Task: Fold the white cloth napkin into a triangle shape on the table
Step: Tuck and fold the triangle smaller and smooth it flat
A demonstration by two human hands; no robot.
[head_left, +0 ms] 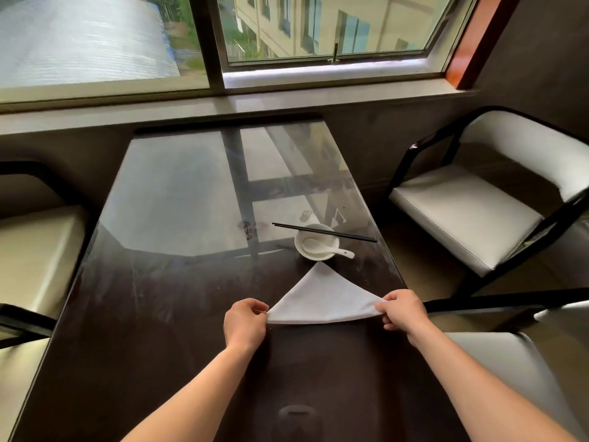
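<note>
The white cloth napkin (pixel 322 298) lies on the dark glass-topped table (pixel 165 291) as a triangle, its tip pointing away from me toward a bowl. My left hand (pixel 244 323) pinches the napkin's near left corner. The near right corner is pinched by my right hand (pixel 403 309). The long edge between the two corners is stretched straight and faces me.
A white bowl (pixel 316 242) with a white spoon (pixel 328 248) stands just beyond the napkin's tip, black chopsticks (pixel 323 232) laid across its rim. Chairs with white cushions stand right (pixel 468 215) and left (pixel 35 253) of the table. A window sill runs behind.
</note>
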